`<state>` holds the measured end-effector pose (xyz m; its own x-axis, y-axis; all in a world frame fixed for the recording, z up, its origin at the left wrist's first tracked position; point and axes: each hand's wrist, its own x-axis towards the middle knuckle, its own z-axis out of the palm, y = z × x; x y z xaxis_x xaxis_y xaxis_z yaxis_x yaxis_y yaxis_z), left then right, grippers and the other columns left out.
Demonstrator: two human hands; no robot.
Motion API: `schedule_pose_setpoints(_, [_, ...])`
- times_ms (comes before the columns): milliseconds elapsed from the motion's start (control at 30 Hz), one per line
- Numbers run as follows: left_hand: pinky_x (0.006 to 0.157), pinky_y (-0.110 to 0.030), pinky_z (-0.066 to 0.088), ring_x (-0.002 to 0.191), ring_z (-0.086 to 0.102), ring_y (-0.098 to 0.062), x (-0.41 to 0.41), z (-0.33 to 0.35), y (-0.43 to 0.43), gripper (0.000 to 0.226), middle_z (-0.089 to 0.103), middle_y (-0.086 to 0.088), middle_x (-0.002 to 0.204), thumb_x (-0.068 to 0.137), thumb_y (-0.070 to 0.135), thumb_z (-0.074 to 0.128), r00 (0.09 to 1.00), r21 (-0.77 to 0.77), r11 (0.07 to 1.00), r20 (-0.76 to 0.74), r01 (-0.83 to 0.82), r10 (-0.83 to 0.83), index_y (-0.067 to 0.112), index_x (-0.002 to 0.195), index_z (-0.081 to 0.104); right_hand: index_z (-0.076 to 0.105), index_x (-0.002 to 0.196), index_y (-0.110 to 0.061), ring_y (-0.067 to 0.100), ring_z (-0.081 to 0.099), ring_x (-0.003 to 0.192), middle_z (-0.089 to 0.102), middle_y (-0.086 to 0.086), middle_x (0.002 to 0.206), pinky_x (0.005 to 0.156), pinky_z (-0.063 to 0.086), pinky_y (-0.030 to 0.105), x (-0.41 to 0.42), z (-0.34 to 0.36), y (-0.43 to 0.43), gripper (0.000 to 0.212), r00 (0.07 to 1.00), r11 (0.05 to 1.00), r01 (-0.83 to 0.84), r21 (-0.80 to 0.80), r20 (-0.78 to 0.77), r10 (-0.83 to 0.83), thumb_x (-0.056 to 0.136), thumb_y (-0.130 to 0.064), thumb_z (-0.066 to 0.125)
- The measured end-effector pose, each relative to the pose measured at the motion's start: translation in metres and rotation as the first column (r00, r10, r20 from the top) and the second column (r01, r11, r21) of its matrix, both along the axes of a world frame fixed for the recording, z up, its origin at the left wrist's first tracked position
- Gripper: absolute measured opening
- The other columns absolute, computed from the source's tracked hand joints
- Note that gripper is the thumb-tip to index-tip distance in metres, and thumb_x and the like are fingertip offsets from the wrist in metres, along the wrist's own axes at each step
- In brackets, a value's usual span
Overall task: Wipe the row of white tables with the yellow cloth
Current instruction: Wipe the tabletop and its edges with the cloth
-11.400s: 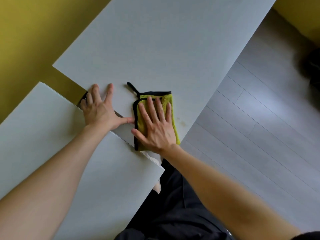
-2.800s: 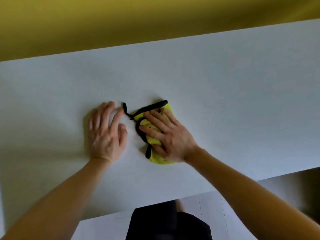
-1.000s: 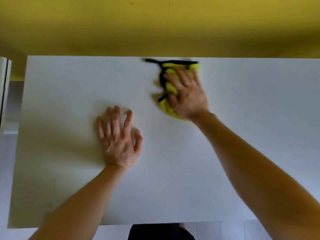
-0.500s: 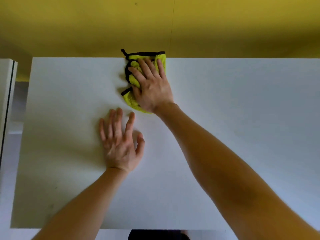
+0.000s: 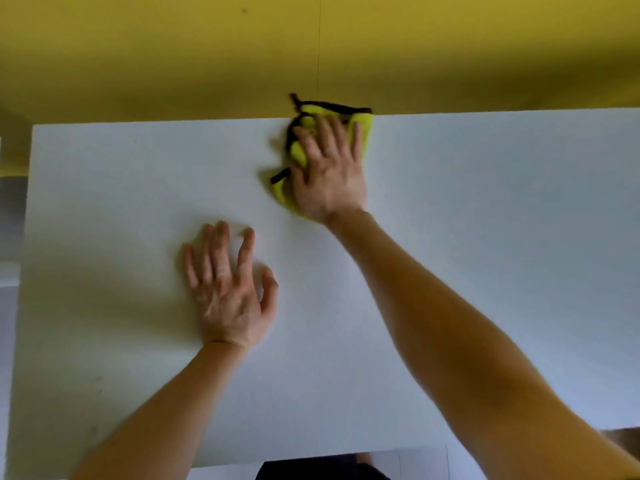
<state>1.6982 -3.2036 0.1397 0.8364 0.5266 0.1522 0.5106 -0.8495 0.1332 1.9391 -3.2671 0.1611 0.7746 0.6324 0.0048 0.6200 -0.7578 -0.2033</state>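
Right hand (image 5: 329,178) presses the yellow cloth (image 5: 298,154) flat at the far edge of the white table (image 5: 485,237).

The cloth's far end reaches just over the table's back edge, against the yellow wall (image 5: 173,57); bare tabletop stretches left, right and toward the person. The table's left edge is in view beside a grey strip of floor (image 5: 12,209); its right end runs out of frame. The crumpled, black-trimmed cloth lies with its long axis running away from the person, and a black loop at its far end points up-left. The right hand's fingers lie straight and slightly spread on top of it. The left hand (image 5: 228,292) rests palm-down nearer the person, fingers spread, holding nothing.
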Motion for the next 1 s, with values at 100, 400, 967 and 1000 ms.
schedule_pose_setpoints(100, [0.128,-0.069,0.021,0.163,0.028,-0.044,0.000,0.000,0.000,0.067,0.033,-0.021,0.174,0.100,0.039,0.053,1.000,0.017,1.000,0.020,-0.007,0.007,0.014,0.163,0.048,0.044,0.165,-0.032,0.033,0.024,0.164,0.034,0.009,0.175,0.134,0.000,0.060,-0.039,0.007,0.064,0.065,0.971,0.971,-0.237,-0.023,-0.009,0.237,0.104,-0.055,0.034])
schedule_pose_setpoints(400, [0.129,-0.069,0.019,0.164,0.025,-0.044,0.001,0.002,0.000,0.069,0.032,-0.021,0.174,0.099,0.040,0.054,1.000,0.014,1.000,-0.006,-0.001,0.002,0.015,0.163,0.047,0.047,0.162,-0.030,0.031,0.032,0.160,0.042,0.009,0.170,0.135,0.008,0.057,0.079,-0.006,-0.128,0.063,0.991,0.990,0.133,0.038,0.003,-0.134,0.103,-0.050,0.040])
schedule_pose_setpoints(967, [0.129,-0.067,0.020,0.163,0.027,-0.042,0.001,0.004,0.001,0.067,0.037,-0.020,0.171,0.097,0.040,0.056,1.000,0.036,0.999,-0.013,-0.020,0.020,0.005,0.155,0.051,0.052,0.160,-0.031,0.031,0.036,0.159,0.046,0.008,0.169,0.134,0.011,0.061,-0.010,-0.011,-0.077,0.062,0.988,0.982,-0.157,0.105,0.026,0.155,0.100,-0.047,0.051])
schedule_pose_setpoints(1000, [0.129,-0.067,0.020,0.164,0.027,-0.042,0.002,0.005,0.000,0.067,0.037,-0.020,0.172,0.097,0.040,0.055,1.000,0.035,0.999,-0.015,-0.022,0.023,0.005,0.155,0.051,0.052,0.159,-0.032,0.031,0.038,0.158,0.047,0.008,0.167,0.133,0.011,0.064,0.008,-0.008,-0.115,0.061,0.999,0.995,-0.043,0.089,0.034,0.040,0.101,-0.048,0.053])
